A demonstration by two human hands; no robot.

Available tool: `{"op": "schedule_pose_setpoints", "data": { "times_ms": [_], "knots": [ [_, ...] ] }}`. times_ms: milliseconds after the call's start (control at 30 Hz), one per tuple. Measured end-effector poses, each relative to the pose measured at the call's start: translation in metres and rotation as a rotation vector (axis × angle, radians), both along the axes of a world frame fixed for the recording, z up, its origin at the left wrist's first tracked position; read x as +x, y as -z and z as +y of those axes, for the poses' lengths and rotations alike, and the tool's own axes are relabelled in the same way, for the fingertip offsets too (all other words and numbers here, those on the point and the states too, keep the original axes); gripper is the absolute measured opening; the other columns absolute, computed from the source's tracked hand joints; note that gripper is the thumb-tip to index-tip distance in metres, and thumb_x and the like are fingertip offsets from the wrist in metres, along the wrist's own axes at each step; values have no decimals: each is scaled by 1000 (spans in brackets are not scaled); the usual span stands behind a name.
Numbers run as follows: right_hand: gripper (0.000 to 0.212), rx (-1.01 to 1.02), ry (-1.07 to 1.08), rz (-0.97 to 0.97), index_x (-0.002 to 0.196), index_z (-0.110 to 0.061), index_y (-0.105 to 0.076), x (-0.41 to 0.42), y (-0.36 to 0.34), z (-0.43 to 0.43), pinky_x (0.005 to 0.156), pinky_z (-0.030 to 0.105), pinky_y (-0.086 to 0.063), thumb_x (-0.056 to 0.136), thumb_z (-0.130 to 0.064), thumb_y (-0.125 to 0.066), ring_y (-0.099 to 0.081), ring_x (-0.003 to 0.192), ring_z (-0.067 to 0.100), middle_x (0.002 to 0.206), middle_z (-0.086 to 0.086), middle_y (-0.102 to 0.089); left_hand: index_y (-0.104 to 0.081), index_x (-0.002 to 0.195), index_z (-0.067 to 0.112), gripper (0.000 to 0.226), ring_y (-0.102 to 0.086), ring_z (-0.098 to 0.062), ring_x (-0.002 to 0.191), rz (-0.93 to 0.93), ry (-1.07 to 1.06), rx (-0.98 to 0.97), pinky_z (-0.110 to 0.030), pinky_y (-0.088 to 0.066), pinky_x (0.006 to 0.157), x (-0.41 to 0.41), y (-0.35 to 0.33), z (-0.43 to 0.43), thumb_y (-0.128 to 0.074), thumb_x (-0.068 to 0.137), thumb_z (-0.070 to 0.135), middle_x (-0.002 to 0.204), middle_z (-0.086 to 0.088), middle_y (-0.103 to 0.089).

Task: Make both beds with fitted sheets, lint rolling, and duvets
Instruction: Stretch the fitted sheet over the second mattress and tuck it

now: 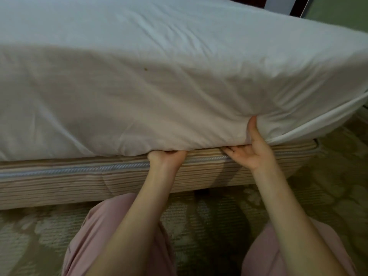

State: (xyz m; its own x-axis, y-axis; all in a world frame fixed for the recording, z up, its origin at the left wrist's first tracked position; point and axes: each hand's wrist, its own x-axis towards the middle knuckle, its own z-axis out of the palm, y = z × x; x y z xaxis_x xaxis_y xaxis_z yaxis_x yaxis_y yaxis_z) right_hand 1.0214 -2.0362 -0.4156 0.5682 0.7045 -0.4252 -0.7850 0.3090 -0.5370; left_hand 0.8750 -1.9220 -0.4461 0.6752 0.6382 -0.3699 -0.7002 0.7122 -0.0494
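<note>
A white fitted sheet point(151, 92) covers the top and side of the mattress, wrinkled near the right corner. Its elastic hem point(310, 126) shows loose at that corner. Below lies a striped beige base mattress point(69, 182) with a corded seam. My left hand point(166, 157) is curled at the sheet's bottom edge, fingers tucked under the white mattress. My right hand point(252, 151) is palm up beside it, thumb pressed up against the sheet's side, fingers reaching into the gap between the two mattresses.
A patterned green and cream carpet point(328, 186) covers the floor around the bed. My knees in pink trousers point(111, 232) are close to the bed's side. A dark furniture frame point(296, 5) stands beyond the far right corner.
</note>
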Motion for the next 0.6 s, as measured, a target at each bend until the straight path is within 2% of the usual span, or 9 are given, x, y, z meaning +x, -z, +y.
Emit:
{"op": "schedule_pose_setpoints", "data": {
  "times_ms": [100,167,267,400,500,600],
  "knots": [
    [123,-67,23,11,133,-4,-46,9,9,-14,105,50,-37,22,-19,-97,-57,111,34,127,19,-57,-51,134,9,47,-41,-37,131,56,-10,-66,-51,-28,111,-8,-7,-10,-27,101,32,138,-20,-49],
    [130,-39,14,26,132,-2,-45,10,12,-18,110,49,-33,13,-14,-97,-56,111,34,126,19,-57,-50,133,6,44,-43,-34,131,148,0,-124,-48,-29,111,-12,-9,-20,-26,103,26,138,-19,-49],
    [127,12,19,29,131,-3,-47,3,16,-11,111,48,-32,16,-19,-97,-58,113,31,123,17,-60,-48,133,3,46,-40,-30,134,237,59,-145,-44,-25,113,-13,-10,-32,-23,103,27,139,-17,-48],
    [119,79,98,51,126,-8,-54,-5,23,3,103,49,-42,16,-24,-97,-61,109,30,117,13,-66,-51,132,7,46,-43,-31,131,191,65,-123,-47,-25,112,-7,-11,-26,-27,101,31,137,-16,-51],
    [119,145,107,60,130,-16,-55,-7,29,10,101,49,-44,20,-27,-98,-60,112,28,118,10,-67,-52,132,10,49,-43,-32,130,160,86,-85,-48,-24,110,-1,-5,-22,-24,100,34,137,-16,-51],
    [112,204,78,68,131,-16,-54,-5,35,12,102,50,-42,28,-28,-97,-59,115,29,120,11,-66,-54,129,10,50,-45,-34,127,110,76,-81,-50,-24,110,0,0,-21,-24,99,36,133,-17,-54]
  ]
}}
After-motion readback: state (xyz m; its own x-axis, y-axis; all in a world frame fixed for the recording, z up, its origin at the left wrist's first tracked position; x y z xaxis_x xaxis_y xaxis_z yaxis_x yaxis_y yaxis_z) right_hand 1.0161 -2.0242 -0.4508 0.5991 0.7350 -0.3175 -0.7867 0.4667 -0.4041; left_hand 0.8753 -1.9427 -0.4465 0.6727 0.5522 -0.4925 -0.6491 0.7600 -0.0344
